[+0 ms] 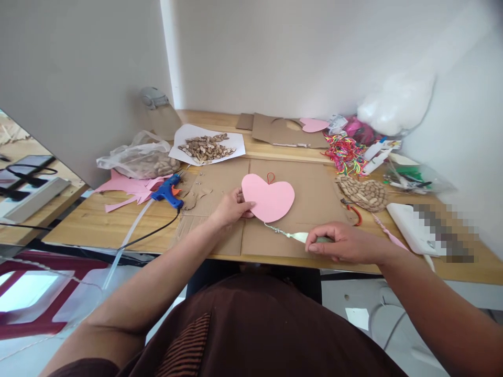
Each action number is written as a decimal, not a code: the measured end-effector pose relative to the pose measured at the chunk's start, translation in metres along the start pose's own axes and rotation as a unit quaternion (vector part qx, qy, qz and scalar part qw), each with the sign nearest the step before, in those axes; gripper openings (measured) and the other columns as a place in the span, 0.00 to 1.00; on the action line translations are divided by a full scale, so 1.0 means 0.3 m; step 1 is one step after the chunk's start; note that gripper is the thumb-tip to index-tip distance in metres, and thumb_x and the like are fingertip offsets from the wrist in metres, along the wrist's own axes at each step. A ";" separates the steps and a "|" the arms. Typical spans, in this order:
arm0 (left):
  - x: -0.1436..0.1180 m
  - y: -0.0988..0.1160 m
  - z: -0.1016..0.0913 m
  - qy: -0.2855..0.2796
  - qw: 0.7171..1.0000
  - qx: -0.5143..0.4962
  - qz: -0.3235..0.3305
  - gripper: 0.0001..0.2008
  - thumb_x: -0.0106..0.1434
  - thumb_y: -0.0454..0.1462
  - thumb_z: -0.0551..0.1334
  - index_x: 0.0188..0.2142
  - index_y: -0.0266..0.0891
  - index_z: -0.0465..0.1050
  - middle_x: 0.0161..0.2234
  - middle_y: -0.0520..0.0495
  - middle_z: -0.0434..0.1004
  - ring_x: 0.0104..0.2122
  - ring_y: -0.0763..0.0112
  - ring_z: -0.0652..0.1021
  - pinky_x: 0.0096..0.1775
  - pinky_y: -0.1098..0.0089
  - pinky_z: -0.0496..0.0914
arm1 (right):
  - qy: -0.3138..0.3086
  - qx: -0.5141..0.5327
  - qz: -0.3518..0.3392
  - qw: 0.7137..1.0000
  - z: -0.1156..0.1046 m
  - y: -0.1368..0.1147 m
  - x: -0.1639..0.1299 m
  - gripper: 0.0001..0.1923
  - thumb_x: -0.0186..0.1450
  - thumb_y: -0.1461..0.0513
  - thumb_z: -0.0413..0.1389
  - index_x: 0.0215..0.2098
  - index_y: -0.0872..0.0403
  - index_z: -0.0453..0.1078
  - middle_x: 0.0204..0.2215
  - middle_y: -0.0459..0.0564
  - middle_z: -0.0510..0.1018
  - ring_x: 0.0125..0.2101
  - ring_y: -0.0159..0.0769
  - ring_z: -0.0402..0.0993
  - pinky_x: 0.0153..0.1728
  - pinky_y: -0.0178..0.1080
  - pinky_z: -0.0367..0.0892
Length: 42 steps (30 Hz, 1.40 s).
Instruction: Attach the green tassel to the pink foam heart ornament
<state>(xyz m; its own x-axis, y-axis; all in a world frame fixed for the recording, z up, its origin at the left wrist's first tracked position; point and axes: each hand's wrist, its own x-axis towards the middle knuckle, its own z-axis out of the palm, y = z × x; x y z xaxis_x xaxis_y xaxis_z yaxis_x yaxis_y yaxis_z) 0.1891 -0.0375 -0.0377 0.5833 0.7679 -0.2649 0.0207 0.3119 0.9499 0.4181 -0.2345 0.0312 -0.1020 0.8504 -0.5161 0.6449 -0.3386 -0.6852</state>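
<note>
My left hand (232,208) pinches the lower left edge of a pink foam heart (269,199) lying on a brown cardboard sheet (310,196). A small red loop (270,177) sticks out at the heart's top. A thin beaded string with a pale tassel (293,235) runs from the heart's lower tip toward my right hand (341,242), which is closed on the tassel's far end near the table's front edge.
A blue glue gun (168,191) with its black cable lies left of the heart, beside pink foam scraps (129,187). Behind are paper with shells (206,146), a plastic bag (137,159), coloured threads (346,153), a shell-covered heart (363,191), red pliers (354,212) and a white box (412,228).
</note>
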 end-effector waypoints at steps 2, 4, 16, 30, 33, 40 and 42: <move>-0.009 -0.002 -0.016 -0.014 0.998 0.059 -0.006 0.24 0.56 0.30 0.70 0.52 0.35 0.71 0.33 0.46 0.80 0.26 0.72 0.78 0.28 0.72 0.75 | -0.014 -0.053 -0.016 0.998 -0.025 0.009 -0.005 0.16 0.68 0.48 0.57 0.38 0.47 0.81 0.30 0.47 0.81 0.27 0.35 0.74 0.28 0.36 0.68; -0.020 0.006 -0.050 0.000 0.987 0.164 0.009 0.29 0.56 0.34 0.70 0.57 0.37 0.69 0.29 0.48 0.79 0.24 0.69 0.78 0.28 0.70 0.75 | 0.010 -0.100 -0.036 0.994 -0.060 0.016 -0.015 0.15 0.68 0.49 0.56 0.36 0.47 0.82 0.31 0.47 0.83 0.30 0.39 0.77 0.31 0.37 0.69; -0.036 0.002 -0.101 -0.147 0.792 0.487 0.338 0.15 0.65 0.37 0.63 0.51 0.45 0.79 0.57 0.40 0.75 0.59 0.56 0.73 0.62 0.56 0.64 | 0.258 -0.070 -0.004 0.964 -0.031 -0.009 0.184 0.19 0.66 0.53 0.59 0.53 0.49 0.74 0.50 0.55 0.82 0.47 0.51 0.79 0.48 0.51 0.72; 0.008 -0.034 -0.065 -0.169 0.786 0.497 0.326 0.16 0.66 0.37 0.62 0.52 0.50 0.79 0.63 0.40 0.69 0.65 0.51 0.65 0.64 0.46 0.58 | 0.237 -0.048 -0.097 0.966 0.102 -0.059 0.204 0.11 0.70 0.57 0.53 0.33 0.51 0.74 0.27 0.46 0.79 0.27 0.37 0.72 0.31 0.39 0.62; 0.004 -0.058 -0.061 -0.178 0.773 0.503 0.343 0.16 0.67 0.34 0.60 0.49 0.53 0.81 0.63 0.44 0.70 0.66 0.50 0.63 0.64 0.44 0.55 | 0.213 -0.060 -0.123 0.967 0.149 -0.075 0.182 0.12 0.70 0.58 0.54 0.29 0.51 0.72 0.25 0.45 0.77 0.27 0.35 0.70 0.31 0.38 0.60; -0.009 -0.057 -0.048 -0.159 0.777 0.497 0.352 0.15 0.66 0.33 0.60 0.45 0.54 0.82 0.59 0.47 0.75 0.65 0.49 0.64 0.64 0.40 0.51 | 0.202 -0.025 -0.143 0.969 0.121 -0.059 0.206 0.08 0.69 0.58 0.55 0.36 0.50 0.74 0.30 0.45 0.80 0.30 0.36 0.73 0.33 0.38 0.63; -0.027 -0.019 -0.054 -0.138 0.802 0.457 0.359 0.12 0.67 0.35 0.60 0.44 0.51 0.82 0.55 0.46 0.79 0.63 0.53 0.68 0.64 0.44 0.54 | 0.254 0.002 -0.122 0.959 0.083 -0.053 0.214 0.06 0.68 0.58 0.56 0.36 0.51 0.73 0.29 0.45 0.79 0.29 0.35 0.73 0.32 0.37 0.64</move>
<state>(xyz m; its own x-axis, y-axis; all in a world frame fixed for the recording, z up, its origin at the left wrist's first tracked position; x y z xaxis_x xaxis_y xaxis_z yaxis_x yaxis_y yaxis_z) 0.1712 -0.0364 -0.0437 0.8668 0.3726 0.3313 0.1121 -0.7930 0.5988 0.3823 -0.1846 -0.0038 0.1347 0.9906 -0.0239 0.6457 -0.1061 -0.7562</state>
